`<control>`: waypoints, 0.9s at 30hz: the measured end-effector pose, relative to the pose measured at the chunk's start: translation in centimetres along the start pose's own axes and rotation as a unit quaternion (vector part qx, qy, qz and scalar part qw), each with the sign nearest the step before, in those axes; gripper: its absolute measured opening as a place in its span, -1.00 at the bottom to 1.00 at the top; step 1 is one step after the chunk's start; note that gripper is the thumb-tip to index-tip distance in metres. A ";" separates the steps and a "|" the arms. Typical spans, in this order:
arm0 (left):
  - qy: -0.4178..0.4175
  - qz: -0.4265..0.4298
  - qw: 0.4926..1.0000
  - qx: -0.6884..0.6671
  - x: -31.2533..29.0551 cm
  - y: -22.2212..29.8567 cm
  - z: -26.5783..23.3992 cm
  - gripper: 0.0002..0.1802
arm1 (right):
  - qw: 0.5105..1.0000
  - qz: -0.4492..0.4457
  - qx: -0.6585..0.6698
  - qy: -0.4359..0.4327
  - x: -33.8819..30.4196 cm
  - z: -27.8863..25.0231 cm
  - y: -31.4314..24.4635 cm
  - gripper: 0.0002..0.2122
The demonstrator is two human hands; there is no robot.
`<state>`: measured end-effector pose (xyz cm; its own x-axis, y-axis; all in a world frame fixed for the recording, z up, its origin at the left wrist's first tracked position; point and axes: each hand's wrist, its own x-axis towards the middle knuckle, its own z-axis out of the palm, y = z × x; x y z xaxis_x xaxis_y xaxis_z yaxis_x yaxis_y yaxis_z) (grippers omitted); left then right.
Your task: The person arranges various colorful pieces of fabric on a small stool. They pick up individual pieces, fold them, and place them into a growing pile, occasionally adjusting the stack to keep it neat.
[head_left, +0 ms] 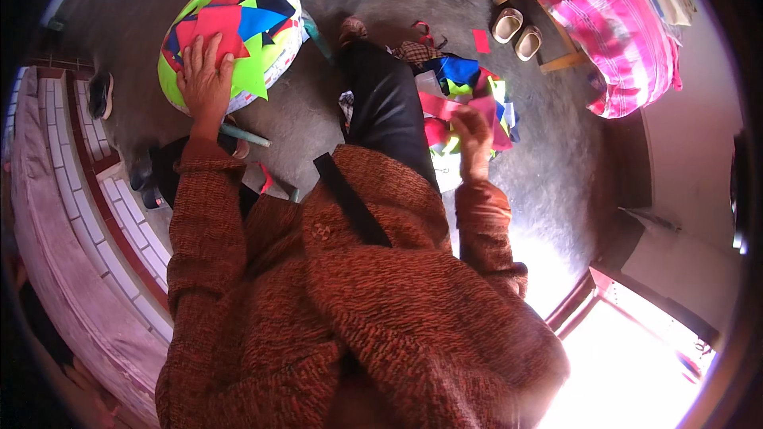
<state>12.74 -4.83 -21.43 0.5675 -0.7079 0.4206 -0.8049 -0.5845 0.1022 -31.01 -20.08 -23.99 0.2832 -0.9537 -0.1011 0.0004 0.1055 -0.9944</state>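
My left hand lies flat with its fingers stretched on a red cloth piece. That piece is on top of a round, stool-like seat covered with overlapping scraps of neon yellow, blue, black and red. My right hand is at the other side, its fingers curled on the end of a pinkish-red cloth strip. Beneath and around it lies a loose heap of coloured cloth scraps in blue, neon yellow, red and white. A black strip lies across my lap.
A bed or table with a pink checked cover and wooden legs stands at the far right, beige clogs beside it. One red scrap lies on the grey floor. White brickwork and a dark shoe are at left.
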 end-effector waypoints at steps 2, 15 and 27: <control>-0.001 0.002 1.000 -0.003 0.0 0.0 -0.2 -0.49 | 0.992 -0.047 -0.051 0.102 2.5 -4.5 3.7 -0.77; 0.020 0.028 0.999 0.008 0.1 -0.1 -0.1 -0.51 | 0.882 0.052 -0.451 0.126 6.1 -15.6 13.6 -0.63; 0.019 0.010 1.000 0.000 -0.1 0.3 -0.3 -0.50 | 0.907 -0.074 -0.340 0.236 5.5 -15.5 9.7 -0.71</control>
<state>12.41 -4.80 -21.17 0.5447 -0.7039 0.4560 -0.8157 -0.5710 0.0929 -44.35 -28.67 -34.65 -0.1132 -0.9748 0.1923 -0.6330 -0.0784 -0.7702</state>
